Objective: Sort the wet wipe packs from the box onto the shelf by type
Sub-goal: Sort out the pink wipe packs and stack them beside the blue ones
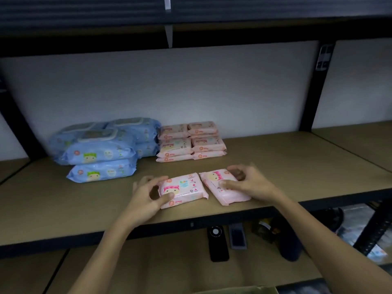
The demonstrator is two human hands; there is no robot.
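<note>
Left hand (146, 197) fingers curl round one pink pack (182, 190), right hand (247, 181) fingers grip other pink pack (222, 187). Both packs low middle, on shelf (286, 166) near front edge. Careless push: could fall off.

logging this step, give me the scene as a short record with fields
left hand: left hand grips a pink pack lying on the shelf
right hand: right hand grips a second pink pack beside the first
blue packs: blue stack at back left
pink packs: pink stack at back, right of the blue stack
below: dark items on lower shelf, unclear
</note>
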